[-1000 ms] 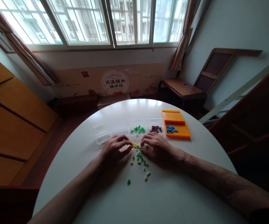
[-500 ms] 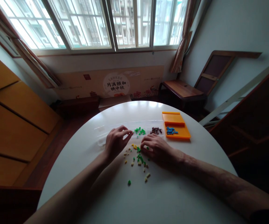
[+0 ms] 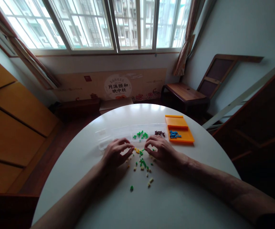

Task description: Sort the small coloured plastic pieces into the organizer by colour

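Observation:
My left hand (image 3: 117,152) is over the near side of the clear tray, thumb and fingers closed in a pinch; what they hold, if anything, is too small to make out. Close to those fingertips lie yellow toy bricks (image 3: 137,150). Facing it, my right hand (image 3: 160,149) pinches a small green toy brick (image 3: 143,149) at its fingertips. Between and below both hands, green bricks (image 3: 143,163) and cream bricks (image 3: 151,180) are scattered on the white table (image 3: 171,203). One green brick (image 3: 131,188) lies apart, nearer to me.
A clear compartment tray (image 3: 122,130) holds green bricks (image 3: 141,135) and dark brown bricks (image 3: 160,133), partly behind my right hand. To its right, an open orange box (image 3: 187,137) contains blue pieces (image 3: 175,134). Beyond the round table stands a wooden chair (image 3: 187,92).
My left hand has come down from beside the tray's green bricks toward the yellow ones, and more green shows in that compartment. A green brick now shows at my right fingertips.

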`<action>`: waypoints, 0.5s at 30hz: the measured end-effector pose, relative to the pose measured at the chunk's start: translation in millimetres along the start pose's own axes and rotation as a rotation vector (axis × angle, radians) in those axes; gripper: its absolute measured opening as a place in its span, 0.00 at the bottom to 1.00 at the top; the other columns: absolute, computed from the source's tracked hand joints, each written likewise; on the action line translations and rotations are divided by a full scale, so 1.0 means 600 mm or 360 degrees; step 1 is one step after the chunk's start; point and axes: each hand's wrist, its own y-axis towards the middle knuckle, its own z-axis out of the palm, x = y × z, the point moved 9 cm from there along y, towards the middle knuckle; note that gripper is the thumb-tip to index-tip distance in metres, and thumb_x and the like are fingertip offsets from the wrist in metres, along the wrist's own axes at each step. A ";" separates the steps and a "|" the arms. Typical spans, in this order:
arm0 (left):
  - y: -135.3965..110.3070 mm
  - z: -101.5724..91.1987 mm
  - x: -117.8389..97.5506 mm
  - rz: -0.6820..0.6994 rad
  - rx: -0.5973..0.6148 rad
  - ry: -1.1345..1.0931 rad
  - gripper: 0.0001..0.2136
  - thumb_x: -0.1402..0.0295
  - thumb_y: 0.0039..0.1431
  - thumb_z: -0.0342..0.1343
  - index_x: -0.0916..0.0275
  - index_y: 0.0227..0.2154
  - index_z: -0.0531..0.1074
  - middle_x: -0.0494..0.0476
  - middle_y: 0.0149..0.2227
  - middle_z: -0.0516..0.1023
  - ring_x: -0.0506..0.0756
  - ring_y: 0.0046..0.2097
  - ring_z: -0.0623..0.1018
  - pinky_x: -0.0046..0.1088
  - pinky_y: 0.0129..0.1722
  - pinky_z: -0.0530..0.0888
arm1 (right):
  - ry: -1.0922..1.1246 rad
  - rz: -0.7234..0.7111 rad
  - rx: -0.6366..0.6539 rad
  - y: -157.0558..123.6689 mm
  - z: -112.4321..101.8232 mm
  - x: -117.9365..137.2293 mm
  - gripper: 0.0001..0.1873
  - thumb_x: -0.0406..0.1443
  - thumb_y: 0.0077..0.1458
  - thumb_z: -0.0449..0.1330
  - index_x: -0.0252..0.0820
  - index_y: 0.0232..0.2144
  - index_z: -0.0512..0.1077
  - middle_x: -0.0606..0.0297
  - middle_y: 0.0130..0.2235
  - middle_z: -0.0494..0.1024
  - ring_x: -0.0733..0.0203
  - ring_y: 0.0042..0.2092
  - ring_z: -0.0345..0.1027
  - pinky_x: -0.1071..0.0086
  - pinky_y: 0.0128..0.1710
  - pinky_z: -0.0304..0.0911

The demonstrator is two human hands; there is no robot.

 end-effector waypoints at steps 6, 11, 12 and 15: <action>0.000 0.010 -0.002 0.0058 0.0067 -0.0040 0.06 0.67 0.73 0.61 0.56 0.40 0.84 0.55 0.39 0.84 0.53 0.37 0.82 0.33 0.41 0.77 | -0.0089 0.0069 -0.0106 0.030 -0.024 -0.016 0.01 0.34 0.70 0.65 0.45 0.41 0.77 0.61 0.43 0.81 0.54 0.44 0.75 0.60 0.48 0.69; -0.001 0.006 -0.002 0.0052 0.0059 -0.0058 0.06 0.68 0.72 0.62 0.56 0.40 0.83 0.54 0.39 0.84 0.53 0.37 0.82 0.32 0.40 0.76 | -0.0133 0.0211 -0.0251 0.051 -0.027 -0.044 0.03 0.34 0.72 0.63 0.44 0.42 0.77 0.60 0.43 0.81 0.55 0.40 0.74 0.62 0.45 0.68; -0.002 0.007 -0.001 0.0049 0.0063 -0.0055 0.06 0.68 0.72 0.62 0.56 0.39 0.83 0.54 0.39 0.84 0.53 0.37 0.82 0.32 0.40 0.76 | -0.0155 0.0238 -0.0265 0.052 -0.024 -0.049 0.03 0.34 0.73 0.63 0.44 0.42 0.77 0.61 0.43 0.81 0.56 0.39 0.73 0.62 0.45 0.68; -0.004 0.009 0.000 0.0063 0.0075 -0.0053 0.05 0.68 0.72 0.62 0.56 0.40 0.83 0.55 0.40 0.84 0.53 0.37 0.81 0.32 0.41 0.76 | -0.0211 0.0253 -0.0252 0.051 -0.016 -0.053 0.04 0.35 0.74 0.62 0.44 0.42 0.77 0.61 0.42 0.81 0.56 0.39 0.73 0.62 0.45 0.67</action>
